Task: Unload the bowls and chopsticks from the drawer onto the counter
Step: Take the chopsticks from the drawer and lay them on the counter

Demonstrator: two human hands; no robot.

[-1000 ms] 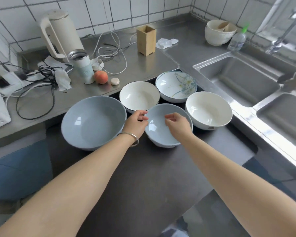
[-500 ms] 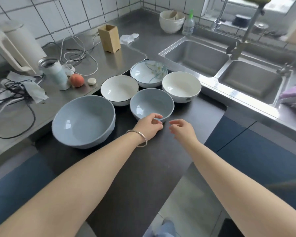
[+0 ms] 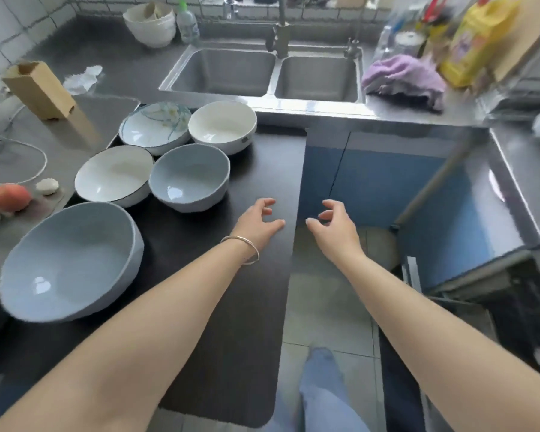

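Several bowls stand on the dark counter surface (image 3: 237,307): a large blue-grey bowl (image 3: 69,263) at the near left, a small blue-grey bowl (image 3: 189,177), a white bowl with a dark rim (image 3: 114,176), a flower-patterned bowl (image 3: 155,126) and a cream bowl (image 3: 222,126). My left hand (image 3: 258,221), with a bangle on its wrist, hovers to the right of the small blue-grey bowl, fingers loosely curled, holding nothing. My right hand (image 3: 334,226) hangs past the counter's edge above the floor, also loosely curled and holding nothing. No chopsticks or drawer contents show clearly.
A double steel sink (image 3: 262,73) lies behind the bowls, with stacked white bowls (image 3: 148,23) and a bottle (image 3: 187,23) at the back. A wooden holder (image 3: 38,90), a peach (image 3: 10,196) and cables sit left. A purple cloth (image 3: 402,77) and yellow bag (image 3: 474,42) are right.
Both hands have come off the small blue-grey bowl, which stays on the dark counter, and drawn back to the right. The view has swung right toward the sink and cabinets.
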